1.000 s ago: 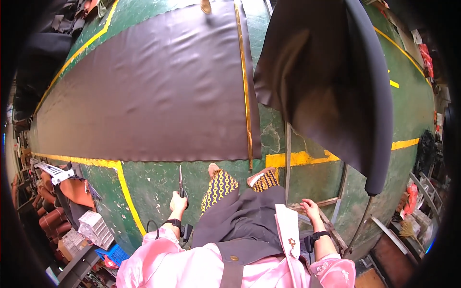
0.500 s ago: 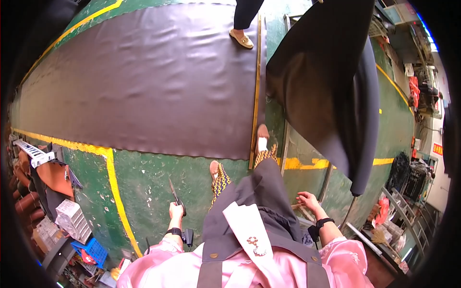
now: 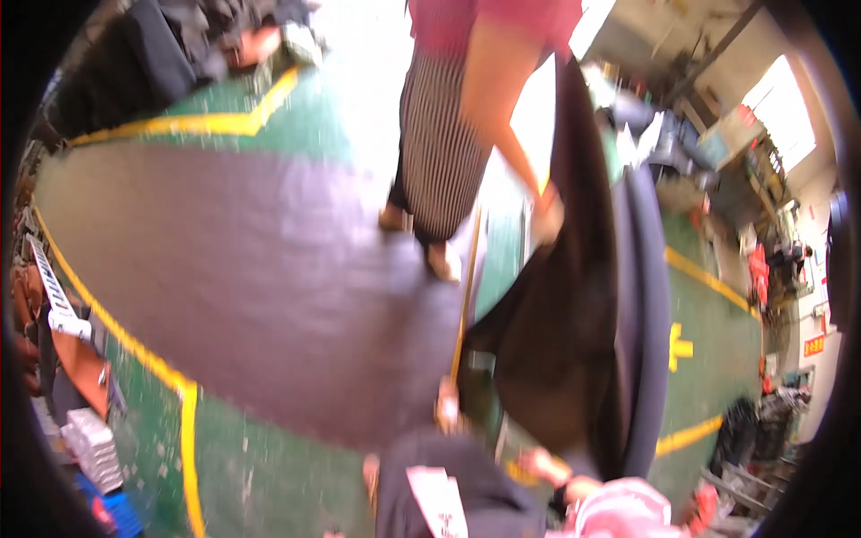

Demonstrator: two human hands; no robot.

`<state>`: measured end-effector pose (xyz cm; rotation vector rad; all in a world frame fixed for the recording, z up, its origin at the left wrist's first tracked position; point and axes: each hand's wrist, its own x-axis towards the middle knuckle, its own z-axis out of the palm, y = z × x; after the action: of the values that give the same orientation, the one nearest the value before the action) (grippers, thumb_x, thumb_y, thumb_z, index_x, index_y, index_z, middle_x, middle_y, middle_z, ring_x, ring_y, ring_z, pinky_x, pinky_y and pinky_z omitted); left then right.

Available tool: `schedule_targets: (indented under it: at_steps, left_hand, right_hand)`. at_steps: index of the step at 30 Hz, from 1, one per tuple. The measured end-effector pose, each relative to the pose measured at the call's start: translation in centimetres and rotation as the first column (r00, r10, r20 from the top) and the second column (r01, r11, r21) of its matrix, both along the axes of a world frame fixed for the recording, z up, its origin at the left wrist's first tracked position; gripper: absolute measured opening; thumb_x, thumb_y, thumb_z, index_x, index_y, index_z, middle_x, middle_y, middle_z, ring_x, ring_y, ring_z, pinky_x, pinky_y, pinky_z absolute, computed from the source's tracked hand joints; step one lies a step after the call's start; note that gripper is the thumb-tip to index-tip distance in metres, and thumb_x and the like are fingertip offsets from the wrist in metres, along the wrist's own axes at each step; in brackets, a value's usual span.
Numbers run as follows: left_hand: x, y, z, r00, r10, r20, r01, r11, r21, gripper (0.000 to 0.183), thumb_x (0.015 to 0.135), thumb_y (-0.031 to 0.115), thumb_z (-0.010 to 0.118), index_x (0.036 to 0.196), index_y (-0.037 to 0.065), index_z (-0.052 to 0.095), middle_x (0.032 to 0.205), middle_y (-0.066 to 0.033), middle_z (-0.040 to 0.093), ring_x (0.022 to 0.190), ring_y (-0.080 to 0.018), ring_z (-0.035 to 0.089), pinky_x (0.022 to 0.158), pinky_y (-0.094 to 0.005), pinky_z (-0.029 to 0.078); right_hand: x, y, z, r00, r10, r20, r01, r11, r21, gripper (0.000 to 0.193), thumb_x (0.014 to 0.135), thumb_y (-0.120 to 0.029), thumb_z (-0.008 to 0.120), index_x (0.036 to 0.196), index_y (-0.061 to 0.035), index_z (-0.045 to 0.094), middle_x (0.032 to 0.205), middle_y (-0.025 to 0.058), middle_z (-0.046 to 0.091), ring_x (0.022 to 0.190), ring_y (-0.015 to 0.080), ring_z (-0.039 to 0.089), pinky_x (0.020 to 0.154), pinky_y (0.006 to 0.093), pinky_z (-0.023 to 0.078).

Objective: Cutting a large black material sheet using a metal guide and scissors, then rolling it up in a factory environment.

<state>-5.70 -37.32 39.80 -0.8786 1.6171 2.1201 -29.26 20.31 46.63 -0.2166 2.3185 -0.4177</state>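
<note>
My right hand (image 3: 542, 466) is low in the view, blurred, fingers stretched loosely leftward with nothing seen in them. It is close to the lower end of a large dark sheet (image 3: 556, 332), which hangs in folds from a roll (image 3: 637, 314); whether it touches is unclear. Only a skin-coloured sliver at the bottom edge seems to be my left hand (image 3: 334, 535); its fingers and anything in them are out of the picture. Ahead, a co-worker's hand (image 3: 547, 218) is at the edge of the hanging sheet. Another dark sheet (image 3: 251, 269) lies spread on the floor.
A co-worker in striped trousers (image 3: 441, 148) stands on the spread sheet. Along its right end runs a long narrow strip (image 3: 466, 314). Yellow lines mark the green floor (image 3: 260, 475). Brown material (image 3: 81, 363) and a blue crate (image 3: 112, 507) lie at the left; shelves and clutter line the right.
My view has tipped upward, so the co-worker's body and arm now show. My left hand and the scissors it held have dropped to or past the lower edge. The hanging sheet has shifted leftward in view.
</note>
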Motion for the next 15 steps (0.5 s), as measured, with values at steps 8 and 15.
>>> schedule_targets:
  at_steps: [8,15]
  left_hand:
    - [-21.8,-2.8,-2.8,0.990,-0.086,-0.107,0.051,0.953,-0.297,0.024,0.078,0.015,0.051,0.091,-0.004,0.059,0.076,-0.0156,0.063,0.069,-0.0273,0.061,0.059,-0.0381,0.047]
    - [-15.4,-3.6,1.9,0.998,-0.047,0.049,0.066,0.841,-0.536,0.026,0.080,0.020,0.053,0.089,-0.002,0.061,0.073,-0.0157,0.062,0.063,-0.0264,0.060,0.054,-0.0375,0.045]
  right_hand:
    - [-7.1,-4.2,6.2,0.569,-0.634,0.523,0.774,0.628,-0.081,0.028,0.087,-0.015,0.050,0.111,-0.0022,0.055,0.094,0.0086,0.064,0.083,0.0150,0.061,0.071,0.0250,0.050]
    - [-5.8,-4.6,5.7,0.580,-0.633,0.513,0.778,0.618,-0.117,0.028,0.086,-0.015,0.050,0.112,-0.0056,0.055,0.095,0.0061,0.064,0.078,0.0134,0.061,0.067,0.0250,0.049]
